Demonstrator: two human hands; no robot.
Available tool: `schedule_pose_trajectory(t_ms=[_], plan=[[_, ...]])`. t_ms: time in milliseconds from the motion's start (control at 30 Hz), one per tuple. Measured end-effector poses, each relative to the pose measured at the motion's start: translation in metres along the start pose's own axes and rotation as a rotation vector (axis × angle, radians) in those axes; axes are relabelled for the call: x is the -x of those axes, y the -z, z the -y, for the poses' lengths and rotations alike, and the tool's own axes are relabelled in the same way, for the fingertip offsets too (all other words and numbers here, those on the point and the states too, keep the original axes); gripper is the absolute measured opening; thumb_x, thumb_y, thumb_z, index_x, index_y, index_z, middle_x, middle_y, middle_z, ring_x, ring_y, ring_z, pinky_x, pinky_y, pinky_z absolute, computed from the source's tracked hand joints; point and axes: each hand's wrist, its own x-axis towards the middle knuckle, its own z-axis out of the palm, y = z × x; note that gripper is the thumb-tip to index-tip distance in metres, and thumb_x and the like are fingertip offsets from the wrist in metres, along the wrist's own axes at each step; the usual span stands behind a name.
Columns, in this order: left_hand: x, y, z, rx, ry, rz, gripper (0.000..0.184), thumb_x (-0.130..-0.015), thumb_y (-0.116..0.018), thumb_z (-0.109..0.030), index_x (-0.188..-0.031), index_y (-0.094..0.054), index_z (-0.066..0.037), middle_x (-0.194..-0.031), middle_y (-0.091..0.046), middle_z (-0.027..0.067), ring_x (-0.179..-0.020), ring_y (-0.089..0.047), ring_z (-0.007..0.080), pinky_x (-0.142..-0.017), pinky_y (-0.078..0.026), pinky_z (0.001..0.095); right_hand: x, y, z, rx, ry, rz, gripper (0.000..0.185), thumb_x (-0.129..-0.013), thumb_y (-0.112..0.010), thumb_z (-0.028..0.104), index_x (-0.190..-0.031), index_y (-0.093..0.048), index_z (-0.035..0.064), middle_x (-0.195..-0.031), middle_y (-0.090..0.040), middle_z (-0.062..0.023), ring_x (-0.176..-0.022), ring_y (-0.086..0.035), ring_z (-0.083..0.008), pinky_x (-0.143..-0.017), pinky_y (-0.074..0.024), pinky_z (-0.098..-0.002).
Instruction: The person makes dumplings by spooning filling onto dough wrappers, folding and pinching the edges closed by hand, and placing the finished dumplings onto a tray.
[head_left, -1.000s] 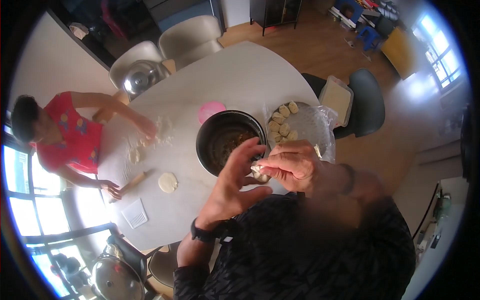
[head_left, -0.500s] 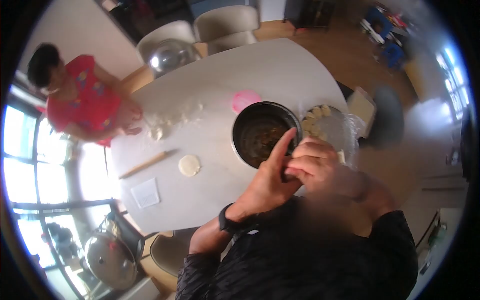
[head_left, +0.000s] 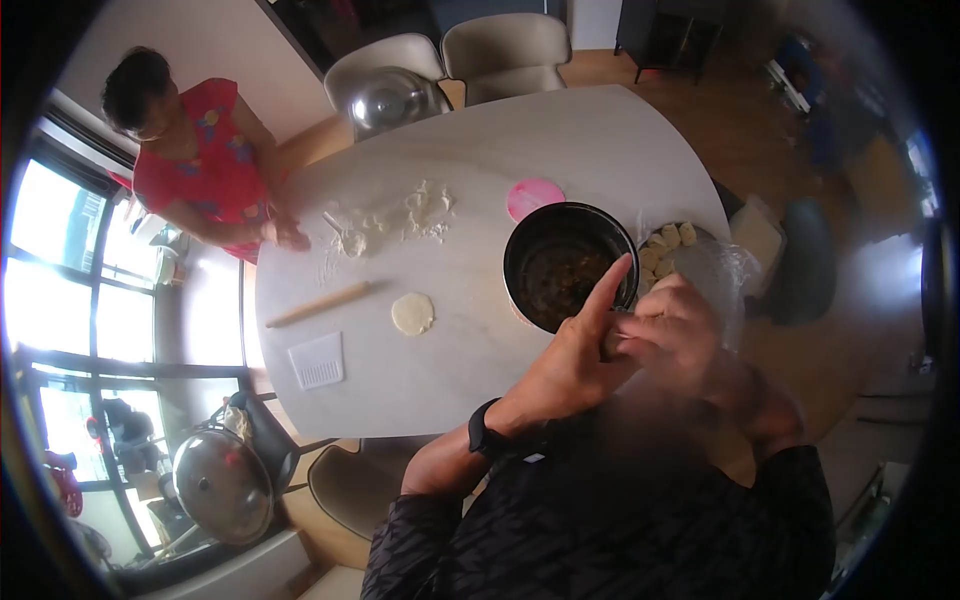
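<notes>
My left hand (head_left: 578, 368), a black band on its wrist, is held up at the near right rim of a dark pot (head_left: 545, 250). Its index finger points up and the other fingers curl in. Against it works my right hand (head_left: 683, 325), fingers bent and slightly blurred. Something small may sit between the two, but the fingers hide it. A brown filling (head_left: 572, 275) shows at the bottom of the pot. Partly behind my right hand is a round tray (head_left: 708, 258) with several pale dough pieces (head_left: 668, 240) at its left side.
A flat dough round (head_left: 413, 314), a rolling pin (head_left: 320, 304), a white slotted scraper (head_left: 317, 361) and scattered flour (head_left: 425, 210) lie on the table (head_left: 460, 385). Behind the pot is a pink disc (head_left: 535, 198). A person in red (head_left: 208, 165) stands at the far left.
The view has swung, so the table's things sit further right in it. My hands stay together by the pot, with the right fingers shifting slightly. The other person's hands have drawn together.
</notes>
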Motion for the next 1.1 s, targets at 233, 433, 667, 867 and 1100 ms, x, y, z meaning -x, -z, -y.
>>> schedule_pose_trajectory(t_ms=[233,433,667,867,1100], plan=[[-0.001,-0.014,0.011,-0.126,-0.085,-0.037,0.098,-0.081,-0.061,0.006,-0.165,-0.012,-0.006,-0.090,-0.067,0.0135,-0.089,-0.065,0.0212,-0.089,-0.049,0.0300,0.011,0.002,0.002,0.009,0.020,0.010,0.026,-0.078,-0.084,0.006,-0.099,-0.070,0.0023,-0.091,-0.062,-0.0081,-0.077,-0.059,-0.0276,-0.066,-0.0482,-0.0401],[0.001,-0.019,0.002,-0.203,-0.023,-0.015,0.098,-0.080,-0.061,0.006,-0.164,-0.014,-0.007,-0.097,-0.070,0.0186,-0.093,-0.070,0.0275,-0.093,-0.051,0.0333,0.020,0.003,0.000,-0.026,0.047,0.031,0.026,-0.081,-0.083,0.009,-0.102,-0.070,0.0014,-0.091,-0.062,-0.0088,-0.079,-0.060,-0.0278,-0.067,-0.0493,-0.0399],[0.002,-0.025,-0.002,-0.130,0.068,0.019,0.096,-0.081,-0.067,0.007,-0.163,-0.020,-0.007,-0.104,-0.071,0.0192,-0.097,-0.070,0.0264,-0.090,-0.051,0.0325,0.030,0.008,0.003,-0.012,-0.001,-0.035,0.023,-0.081,-0.083,0.007,-0.100,-0.070,0.0006,-0.093,-0.064,-0.0095,-0.083,-0.062,-0.0284,-0.069,-0.0517,-0.0392],[0.003,-0.032,0.007,0.092,0.029,-0.023,0.097,-0.084,-0.071,0.010,-0.165,-0.019,-0.009,-0.111,-0.068,0.0092,-0.100,-0.063,0.0128,-0.088,-0.051,0.0283,0.033,0.018,0.011,-0.039,-0.091,-0.081,0.035,-0.087,-0.082,0.023,-0.112,-0.072,-0.0004,-0.100,-0.066,-0.0116,-0.087,-0.063,-0.0281,-0.075,-0.0524,-0.0390],[-0.002,-0.036,-0.012,0.032,0.135,0.041,0.086,-0.090,-0.073,0.006,-0.160,-0.025,-0.005,-0.121,-0.071,0.0128,-0.110,-0.064,0.0144,-0.094,-0.053,0.0304,0.057,0.019,-0.007,-0.110,-0.046,-0.161,0.026,-0.086,-0.083,0.013,-0.109,-0.075,0.0045,-0.096,-0.066,-0.0079,-0.086,-0.064,-0.0241,-0.072,-0.0522,-0.0362]])
